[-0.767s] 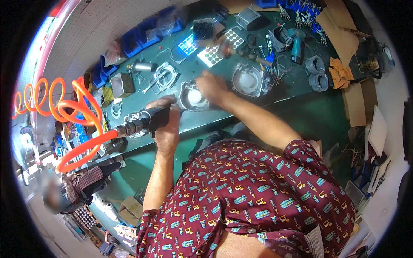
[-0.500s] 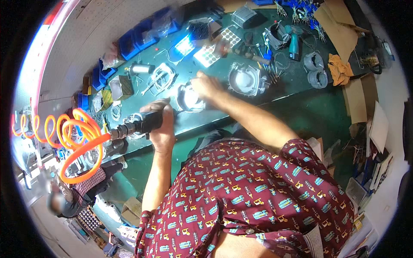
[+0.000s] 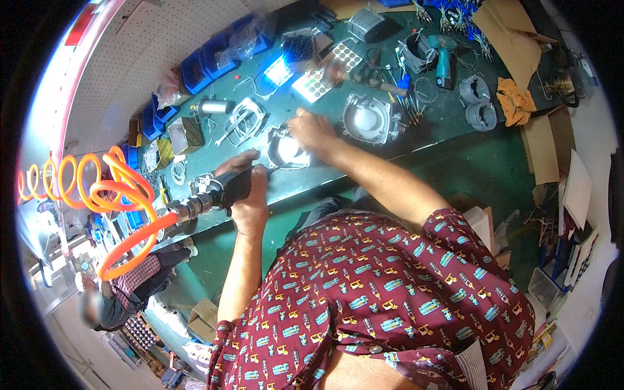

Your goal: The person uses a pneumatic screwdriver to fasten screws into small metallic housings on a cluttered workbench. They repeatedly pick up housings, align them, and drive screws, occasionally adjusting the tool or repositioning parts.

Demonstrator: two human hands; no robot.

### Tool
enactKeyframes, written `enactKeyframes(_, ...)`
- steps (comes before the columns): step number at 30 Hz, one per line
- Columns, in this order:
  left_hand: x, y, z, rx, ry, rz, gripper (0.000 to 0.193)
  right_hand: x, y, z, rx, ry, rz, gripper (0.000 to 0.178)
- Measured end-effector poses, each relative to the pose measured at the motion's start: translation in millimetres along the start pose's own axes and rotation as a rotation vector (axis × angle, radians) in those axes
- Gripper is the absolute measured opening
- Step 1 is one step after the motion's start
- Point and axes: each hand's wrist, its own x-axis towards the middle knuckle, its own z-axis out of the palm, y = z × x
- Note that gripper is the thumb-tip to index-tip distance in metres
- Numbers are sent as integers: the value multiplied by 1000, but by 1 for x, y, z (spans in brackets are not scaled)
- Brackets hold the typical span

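Observation:
My left hand (image 3: 247, 185) is wrapped around a black air tool (image 3: 224, 187), above the bench's front edge. An orange coiled hose (image 3: 138, 242) runs from the tool's rear fitting off to the left. My right hand (image 3: 313, 132) is at the upper right rim of a round silver metal housing (image 3: 272, 151), fingers curled downward. Whatever its fingertips may hold is hidden. To the right of that hand lies a second metal housing (image 3: 368, 118) with a domed centre. Behind the first housing is a metal frame-like part (image 3: 246, 121) with rods.
Blue bins (image 3: 195, 68) line the back left. A teal power drill (image 3: 444, 68), grey ring-shaped parts (image 3: 478, 104) and an orange cloth (image 3: 515, 102) lie at the right. A sticker sheet (image 3: 312, 86) is behind my right hand. Another person (image 3: 130, 279) is at the lower left.
My left hand and the air tool have shifted slightly, and the hose has swung a little. My right hand stays by the housing, now less blurred.

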Motion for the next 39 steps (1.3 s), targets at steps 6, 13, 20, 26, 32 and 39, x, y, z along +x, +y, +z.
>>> enactKeyframes(6,2,-8,-2,-21,14,64,27,3,-6,-1,-62,-65,25,18)
enactKeyframes(13,4,-5,-9,-59,87,-29,26,5,-6,8,-79,-20,13,17)
enactKeyframes(20,6,13,-11,-21,76,-113,21,5,-9,4,-18,-5,14,17)
enactKeyframes(26,11,32,-24,-168,220,29,24,-4,-14,-5,23,133,-121,17)
enactKeyframes(32,6,39,-38,-158,275,-85,26,7,-20,-2,-120,-167,-743,15)
enactKeyframes(39,-7,28,-39,-88,299,-46,22,19,-23,8,-269,-469,-723,7)
